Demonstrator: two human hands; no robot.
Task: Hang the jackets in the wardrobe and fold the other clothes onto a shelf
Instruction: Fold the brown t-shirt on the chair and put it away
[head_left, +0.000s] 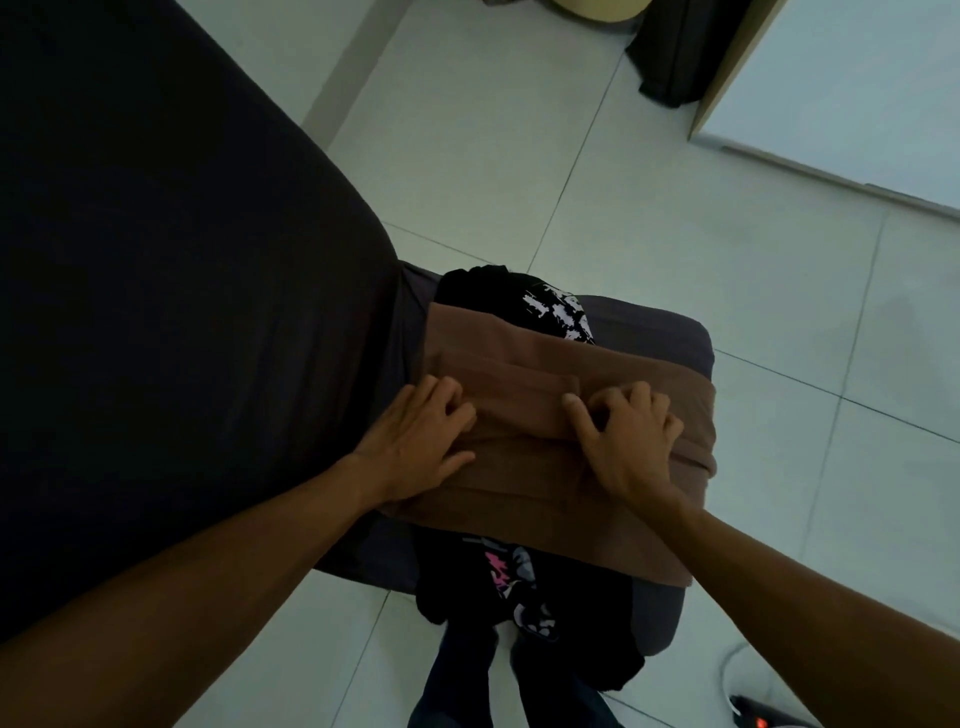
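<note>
The brown garment (566, 415) lies folded across a dark stool (680, 338), atop black printed clothes (558, 312); the left hand (415, 441) and right hand (628, 441) rest on it, fingers curled into its folds. Folding looks nearly finished; shelving and any jacket hanging seem left, no shelf being visible.

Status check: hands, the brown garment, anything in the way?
Both hands, left and right, pinching folds of brown garment. It lies folded atop black printed clothes. Nothing blocking.

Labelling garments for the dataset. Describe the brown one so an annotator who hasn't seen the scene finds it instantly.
At the dark bed's corner, the folded brown garment tops a small pile under both hands. Its neighbours are black with white or pink prints; it alone is plain brown.
</note>
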